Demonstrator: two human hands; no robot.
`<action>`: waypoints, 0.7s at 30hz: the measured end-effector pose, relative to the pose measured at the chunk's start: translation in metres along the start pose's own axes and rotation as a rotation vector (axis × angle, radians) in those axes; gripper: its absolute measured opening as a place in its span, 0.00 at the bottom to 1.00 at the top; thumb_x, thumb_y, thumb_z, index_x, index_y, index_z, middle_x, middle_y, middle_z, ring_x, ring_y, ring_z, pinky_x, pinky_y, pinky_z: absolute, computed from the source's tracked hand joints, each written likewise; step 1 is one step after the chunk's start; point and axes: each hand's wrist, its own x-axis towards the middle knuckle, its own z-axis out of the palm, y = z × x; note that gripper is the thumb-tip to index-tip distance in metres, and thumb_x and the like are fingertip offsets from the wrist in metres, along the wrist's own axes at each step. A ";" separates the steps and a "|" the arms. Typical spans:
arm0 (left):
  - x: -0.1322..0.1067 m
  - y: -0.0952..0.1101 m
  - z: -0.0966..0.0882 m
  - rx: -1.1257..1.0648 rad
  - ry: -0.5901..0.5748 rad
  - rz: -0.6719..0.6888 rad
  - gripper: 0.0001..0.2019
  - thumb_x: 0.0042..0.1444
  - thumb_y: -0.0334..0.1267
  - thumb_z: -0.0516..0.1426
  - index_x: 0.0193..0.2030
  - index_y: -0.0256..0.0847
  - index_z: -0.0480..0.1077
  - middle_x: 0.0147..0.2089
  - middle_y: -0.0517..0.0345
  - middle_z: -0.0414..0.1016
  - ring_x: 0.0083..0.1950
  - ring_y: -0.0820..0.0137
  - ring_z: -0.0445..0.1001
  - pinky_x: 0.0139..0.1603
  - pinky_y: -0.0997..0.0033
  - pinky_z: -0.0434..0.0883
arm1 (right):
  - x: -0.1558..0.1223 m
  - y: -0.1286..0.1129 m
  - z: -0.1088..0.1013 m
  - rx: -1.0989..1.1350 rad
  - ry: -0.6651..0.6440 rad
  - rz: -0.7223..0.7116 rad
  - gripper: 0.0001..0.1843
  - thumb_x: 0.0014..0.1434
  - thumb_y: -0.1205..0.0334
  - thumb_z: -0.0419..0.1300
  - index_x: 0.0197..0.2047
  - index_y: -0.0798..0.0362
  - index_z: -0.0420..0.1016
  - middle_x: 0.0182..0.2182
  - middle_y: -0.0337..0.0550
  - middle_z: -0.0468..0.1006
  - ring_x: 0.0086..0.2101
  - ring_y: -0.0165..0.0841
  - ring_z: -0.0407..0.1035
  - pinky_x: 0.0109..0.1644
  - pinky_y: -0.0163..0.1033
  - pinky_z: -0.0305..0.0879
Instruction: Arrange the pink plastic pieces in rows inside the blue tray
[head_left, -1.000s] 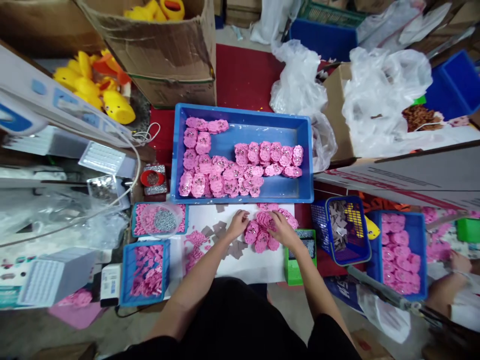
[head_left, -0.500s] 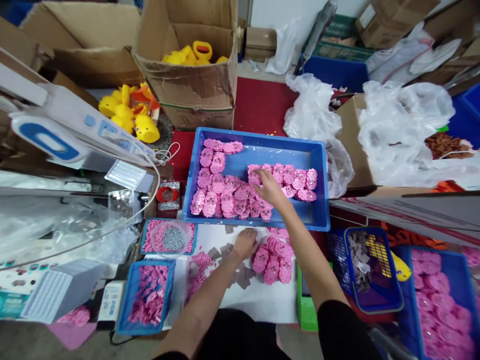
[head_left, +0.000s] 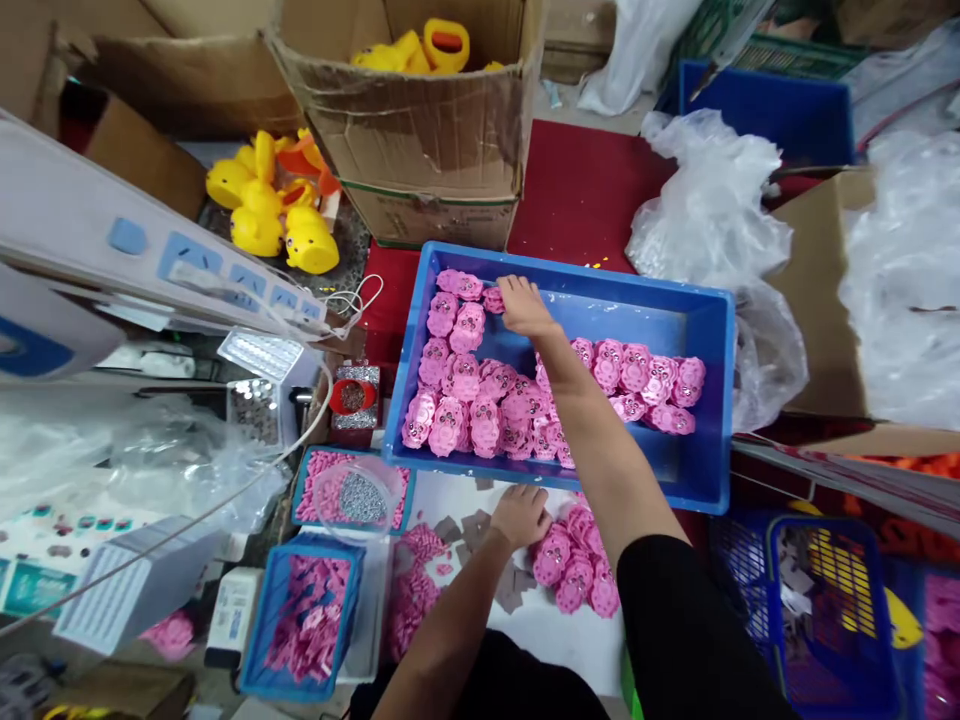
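Note:
My right hand (head_left: 525,305) reaches into the upper left of a large blue tray (head_left: 637,285). Its fingers are closed over a pink scalloped plastic piece (head_left: 493,300), partly hidden beneath them. Similar pink pieces with small shiny spots (head_left: 485,425) lie in rows along the tray's left and near sides, with another group to the right, partly behind my forearm. My left hand (head_left: 521,515) rests on the white work surface (head_left: 551,640), fingers apart and holding nothing visible. Right beside it is a heap of pink pieces (head_left: 574,580); grey flat squares (head_left: 514,588) lie under and around that wrist.
On the left stand a small blue basket of pink parts (head_left: 307,620) and a tray with a clear bowl of metal bits (head_left: 364,497). A cardboard box (head_left: 420,140) stands behind the blue tray. Plastic bags (head_left: 705,200) and a blue basket (head_left: 825,600) are at right.
My right hand has moved from the right-hand group of pink pieces to the tray's upper left. My left hand's fingers have spread somewhat near the heap. The view has shifted.

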 end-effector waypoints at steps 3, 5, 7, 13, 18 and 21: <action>-0.001 0.001 -0.002 0.005 -0.012 0.007 0.13 0.71 0.48 0.59 0.50 0.40 0.75 0.51 0.49 0.76 0.52 0.62 0.75 0.56 0.55 0.75 | -0.002 0.004 -0.001 -0.041 -0.019 -0.014 0.28 0.57 0.75 0.56 0.62 0.63 0.65 0.62 0.64 0.67 0.60 0.55 0.61 0.65 0.65 0.62; -0.001 0.002 -0.004 0.012 -0.021 0.018 0.13 0.71 0.48 0.59 0.50 0.40 0.74 0.51 0.50 0.76 0.52 0.62 0.75 0.56 0.55 0.75 | -0.003 0.006 -0.002 -0.064 -0.040 -0.034 0.28 0.56 0.74 0.57 0.61 0.62 0.65 0.62 0.63 0.67 0.61 0.55 0.60 0.66 0.64 0.62; -0.001 0.001 -0.009 0.019 -0.031 0.044 0.13 0.71 0.48 0.59 0.51 0.40 0.74 0.51 0.50 0.76 0.52 0.62 0.75 0.56 0.55 0.75 | -0.004 0.006 -0.005 -0.085 -0.066 -0.053 0.30 0.55 0.73 0.58 0.62 0.62 0.64 0.63 0.62 0.67 0.61 0.55 0.60 0.66 0.63 0.62; -0.004 -0.004 -0.030 0.038 -0.080 0.201 0.11 0.70 0.43 0.61 0.52 0.38 0.74 0.52 0.50 0.76 0.54 0.61 0.76 0.55 0.55 0.76 | -0.002 0.003 -0.014 -0.134 -0.119 -0.068 0.28 0.58 0.74 0.57 0.62 0.62 0.65 0.59 0.64 0.71 0.60 0.54 0.61 0.66 0.60 0.61; -0.005 -0.006 -0.043 0.047 -0.108 0.226 0.09 0.71 0.40 0.60 0.52 0.38 0.74 0.52 0.51 0.76 0.52 0.63 0.77 0.54 0.56 0.77 | 0.003 -0.005 -0.018 -0.152 -0.161 -0.041 0.26 0.59 0.74 0.56 0.61 0.64 0.66 0.58 0.67 0.73 0.57 0.53 0.67 0.64 0.56 0.63; -0.003 -0.005 -0.049 0.037 -0.117 0.224 0.10 0.71 0.42 0.60 0.52 0.38 0.74 0.52 0.51 0.76 0.52 0.62 0.77 0.54 0.56 0.78 | 0.004 -0.009 -0.018 -0.140 -0.178 -0.014 0.27 0.60 0.74 0.55 0.63 0.62 0.65 0.57 0.67 0.75 0.55 0.53 0.70 0.63 0.56 0.65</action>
